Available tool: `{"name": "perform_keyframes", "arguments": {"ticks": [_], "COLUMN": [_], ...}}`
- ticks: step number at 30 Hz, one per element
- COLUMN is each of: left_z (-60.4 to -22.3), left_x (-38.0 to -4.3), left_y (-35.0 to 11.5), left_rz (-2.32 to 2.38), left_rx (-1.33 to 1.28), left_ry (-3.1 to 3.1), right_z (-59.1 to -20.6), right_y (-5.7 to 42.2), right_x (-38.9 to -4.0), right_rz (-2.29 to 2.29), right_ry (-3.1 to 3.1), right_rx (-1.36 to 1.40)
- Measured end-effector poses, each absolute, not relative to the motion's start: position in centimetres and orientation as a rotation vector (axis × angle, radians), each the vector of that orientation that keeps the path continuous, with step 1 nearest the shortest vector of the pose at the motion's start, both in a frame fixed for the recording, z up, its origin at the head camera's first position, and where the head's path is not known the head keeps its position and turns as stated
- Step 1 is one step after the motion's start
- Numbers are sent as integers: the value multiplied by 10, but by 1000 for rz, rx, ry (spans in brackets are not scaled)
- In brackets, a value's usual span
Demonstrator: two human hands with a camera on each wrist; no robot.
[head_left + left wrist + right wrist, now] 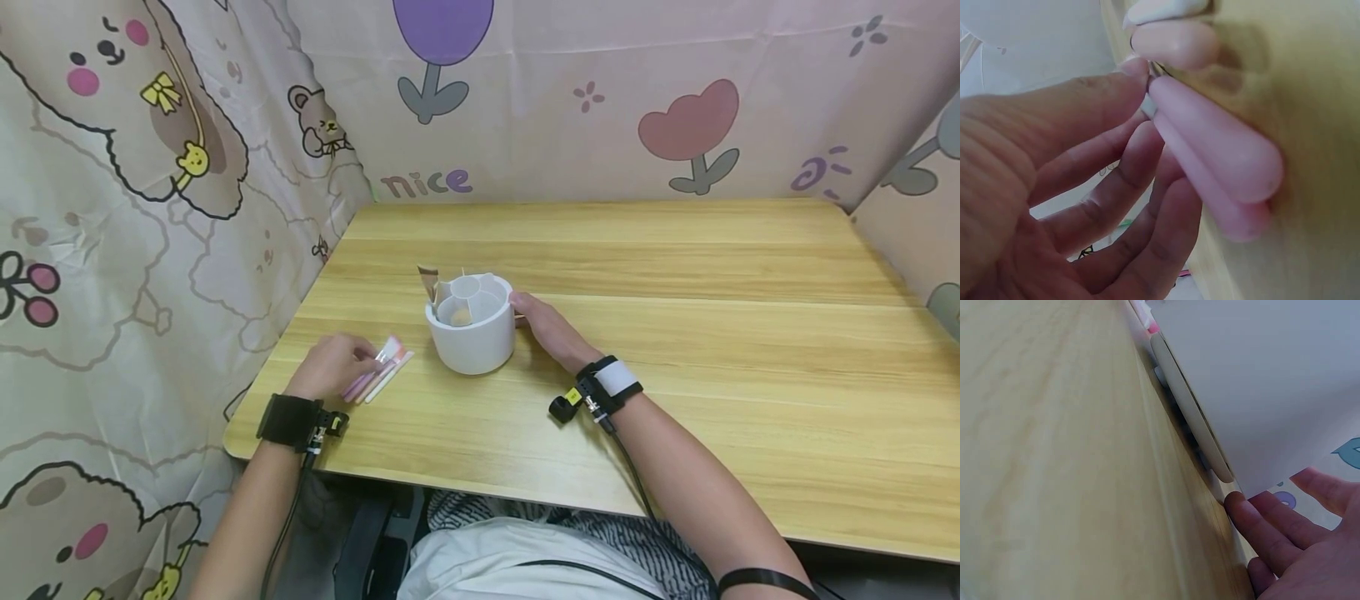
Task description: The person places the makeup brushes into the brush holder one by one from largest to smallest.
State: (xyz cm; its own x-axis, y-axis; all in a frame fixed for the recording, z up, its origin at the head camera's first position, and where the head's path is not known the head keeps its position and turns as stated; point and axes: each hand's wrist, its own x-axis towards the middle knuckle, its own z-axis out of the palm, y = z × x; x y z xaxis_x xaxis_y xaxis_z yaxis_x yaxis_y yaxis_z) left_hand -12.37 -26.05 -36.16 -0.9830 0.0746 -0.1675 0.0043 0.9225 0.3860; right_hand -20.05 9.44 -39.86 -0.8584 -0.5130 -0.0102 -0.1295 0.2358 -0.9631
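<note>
My left hand (pixel 335 364) is at the left of the table, pinching two pink makeup brushes (pixel 1216 144) near their metal collars between thumb and fingertips. Beside them lie a brush with a peach handle (pixel 1175 44) and one with a white handle (pixel 390 377). A round white divided organizer (pixel 472 346) stands upright to the right of these brushes. My right hand (pixel 551 329) touches its right side, fingers extended near the base in the right wrist view. Inside the organizer are a brown-tipped brush (pixel 428 277) and a rounded tan brush head (pixel 461 317).
Both stand on a light wooden table (pixel 675 375). A patterned curtain (pixel 562 108) hangs behind the table and along its left side. Each wrist wears a strapped camera with a black cable (pixel 633 467) trailing toward the body.
</note>
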Motion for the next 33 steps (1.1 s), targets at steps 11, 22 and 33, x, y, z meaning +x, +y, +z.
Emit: {"name": "perform_keyframes", "arguments": {"ticks": [11,22,33], "left_z": [-362,-363,-361], "left_x": [-122,-122,-122], "left_y": [-258,-254,-253], "left_rz": [590,578,591], "left_rx": [75,29,78], "left_ry": [2930,2931,2956], "right_z": [-399,-398,-397], "right_y": [95,95,95], "right_x": [-200,-199,-199], "right_rz": [-1660,-1660,-1647], "right_ry": [2184,2189,2203], "right_rx": [-598,-588,-553]}}
